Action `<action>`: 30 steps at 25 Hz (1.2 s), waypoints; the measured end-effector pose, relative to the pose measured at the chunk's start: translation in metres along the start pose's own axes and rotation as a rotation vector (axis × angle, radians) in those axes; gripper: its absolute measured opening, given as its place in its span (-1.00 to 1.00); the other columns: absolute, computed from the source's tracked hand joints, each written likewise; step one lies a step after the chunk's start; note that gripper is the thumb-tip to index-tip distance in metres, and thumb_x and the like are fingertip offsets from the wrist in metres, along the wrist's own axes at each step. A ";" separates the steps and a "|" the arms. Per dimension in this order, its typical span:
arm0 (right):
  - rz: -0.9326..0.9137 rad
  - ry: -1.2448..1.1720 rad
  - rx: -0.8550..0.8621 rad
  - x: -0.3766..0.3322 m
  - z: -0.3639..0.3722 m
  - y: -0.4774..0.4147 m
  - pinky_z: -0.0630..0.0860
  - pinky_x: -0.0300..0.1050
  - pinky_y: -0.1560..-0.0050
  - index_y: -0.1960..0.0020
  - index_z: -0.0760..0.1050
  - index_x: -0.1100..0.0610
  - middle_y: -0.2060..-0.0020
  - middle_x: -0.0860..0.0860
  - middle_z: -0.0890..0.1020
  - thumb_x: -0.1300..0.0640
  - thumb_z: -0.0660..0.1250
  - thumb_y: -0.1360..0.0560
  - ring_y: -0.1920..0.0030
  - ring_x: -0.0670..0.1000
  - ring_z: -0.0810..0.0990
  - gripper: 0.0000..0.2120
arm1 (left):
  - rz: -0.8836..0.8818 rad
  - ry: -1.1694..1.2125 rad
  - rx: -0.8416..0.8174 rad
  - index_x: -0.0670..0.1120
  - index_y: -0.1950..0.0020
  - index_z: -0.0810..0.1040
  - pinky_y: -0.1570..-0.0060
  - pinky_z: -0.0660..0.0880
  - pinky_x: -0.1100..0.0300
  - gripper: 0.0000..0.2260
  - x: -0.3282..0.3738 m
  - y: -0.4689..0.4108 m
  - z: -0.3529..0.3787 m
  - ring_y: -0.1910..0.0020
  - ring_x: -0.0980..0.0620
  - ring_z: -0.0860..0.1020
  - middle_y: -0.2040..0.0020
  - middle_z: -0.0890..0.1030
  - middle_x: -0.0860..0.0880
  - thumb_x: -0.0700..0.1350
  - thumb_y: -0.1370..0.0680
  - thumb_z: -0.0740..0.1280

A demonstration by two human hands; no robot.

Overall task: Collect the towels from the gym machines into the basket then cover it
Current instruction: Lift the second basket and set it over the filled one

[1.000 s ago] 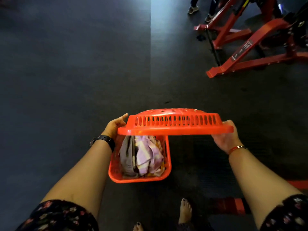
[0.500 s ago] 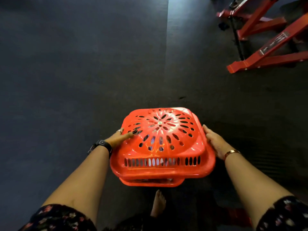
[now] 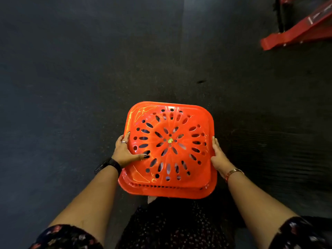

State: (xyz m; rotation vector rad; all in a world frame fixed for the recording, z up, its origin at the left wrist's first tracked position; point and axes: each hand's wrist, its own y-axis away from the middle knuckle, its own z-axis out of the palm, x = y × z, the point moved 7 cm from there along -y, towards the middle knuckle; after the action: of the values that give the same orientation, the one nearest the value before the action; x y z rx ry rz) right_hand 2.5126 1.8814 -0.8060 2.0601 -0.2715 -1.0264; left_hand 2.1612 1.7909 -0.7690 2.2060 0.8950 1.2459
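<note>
Lid (image 3: 169, 150) is sitting on the basket, towels (image 3: 168, 168) under it. Left hand (image 3: 124, 151) and right hand (image 3: 218, 155) are pressing lid's sides, fingers straight, gripping nothing. Probably only final seating remaining.

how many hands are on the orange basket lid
2. The left hand lies on the lid's left side, thumb on top; the right hand lies flat against its right edge.

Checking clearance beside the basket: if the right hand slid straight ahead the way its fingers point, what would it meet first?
Probably nothing: the right hand would skim the rim of the orange perforated plastic lid, then only dark floor; depth is unclear.
</note>
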 end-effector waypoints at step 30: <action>0.205 -0.050 0.052 0.041 0.065 -0.071 0.05 0.38 -0.46 -0.56 -0.05 -0.10 -0.56 0.08 -0.17 -0.37 0.40 -0.15 -0.54 0.22 -0.13 0.12 | -0.145 -0.077 -0.182 0.14 -0.52 -0.28 -0.48 0.06 -0.14 0.23 -0.091 -0.064 0.055 -0.55 -0.16 -0.07 -0.56 -0.27 -0.06 0.03 -0.20 0.61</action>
State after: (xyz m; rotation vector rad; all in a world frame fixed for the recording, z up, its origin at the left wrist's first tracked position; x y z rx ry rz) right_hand 2.4797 1.8707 -0.9054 2.0067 -0.5289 -0.9543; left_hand 2.1538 1.7653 -0.8902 1.9953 0.8591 1.1209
